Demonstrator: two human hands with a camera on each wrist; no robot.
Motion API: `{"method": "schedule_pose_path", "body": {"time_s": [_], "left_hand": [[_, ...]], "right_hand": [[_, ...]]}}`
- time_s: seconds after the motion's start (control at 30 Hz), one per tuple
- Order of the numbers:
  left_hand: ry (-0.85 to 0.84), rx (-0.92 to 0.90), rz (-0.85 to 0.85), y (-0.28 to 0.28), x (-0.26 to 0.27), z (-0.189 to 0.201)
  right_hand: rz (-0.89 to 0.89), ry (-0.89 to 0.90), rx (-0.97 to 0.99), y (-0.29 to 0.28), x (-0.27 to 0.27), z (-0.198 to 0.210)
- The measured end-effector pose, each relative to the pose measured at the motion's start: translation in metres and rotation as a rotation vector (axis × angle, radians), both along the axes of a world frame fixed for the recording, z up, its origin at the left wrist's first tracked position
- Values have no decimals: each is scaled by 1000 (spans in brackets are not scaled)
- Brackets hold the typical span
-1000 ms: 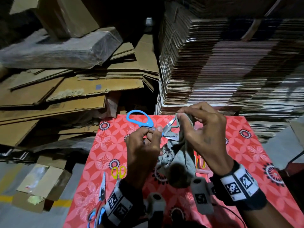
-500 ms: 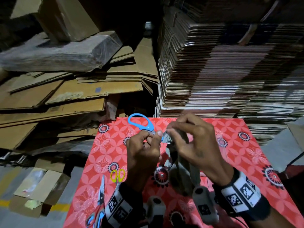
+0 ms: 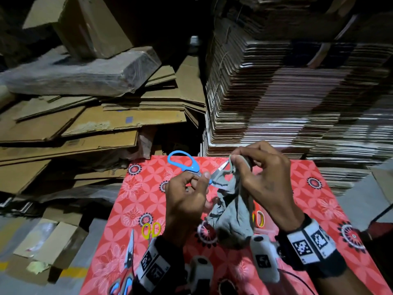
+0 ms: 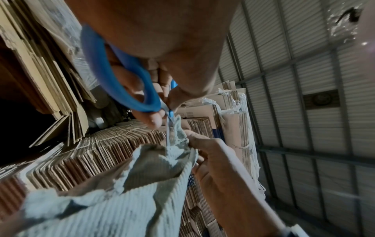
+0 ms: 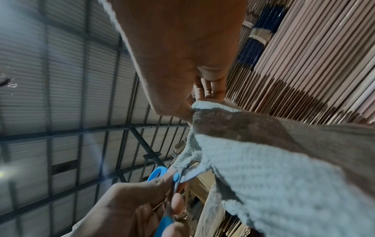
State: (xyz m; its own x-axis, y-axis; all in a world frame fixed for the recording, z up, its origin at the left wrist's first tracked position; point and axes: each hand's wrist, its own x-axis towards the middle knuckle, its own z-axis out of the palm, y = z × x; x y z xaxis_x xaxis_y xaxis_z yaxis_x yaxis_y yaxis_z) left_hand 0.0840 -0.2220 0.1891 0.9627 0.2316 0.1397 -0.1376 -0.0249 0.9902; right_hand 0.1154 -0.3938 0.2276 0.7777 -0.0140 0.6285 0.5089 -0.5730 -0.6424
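In the head view the left hand (image 3: 187, 201) grips the blue scissors (image 3: 182, 162), blades at the top edge of the grey cloth (image 3: 231, 209), which the right hand (image 3: 265, 182) pinches up above the red table cover (image 3: 319, 199) — a taut edge should cut cleaner. The left wrist view shows the blades meeting cloth just beside the right fingers (image 4: 202, 141), so short snips look safer. In the right wrist view the cardboard stack (image 5: 314, 64) stands close behind — open room lies on the scissors' side.
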Motion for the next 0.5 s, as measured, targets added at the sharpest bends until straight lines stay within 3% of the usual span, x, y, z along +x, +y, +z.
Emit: {"method": "schedule_pose_path", "body": {"time_s": [0.17,0.3,0.5], "left_hand": [[-2,-88,54,6,3,1],[79,-257,117,13,12,0],[226,-629,55,12,18,4]], "right_hand": [[-69,61,110,-6,1,-14],[-146,112,147,-11,1,-20],[102,318,70,9,-8,-36]]}}
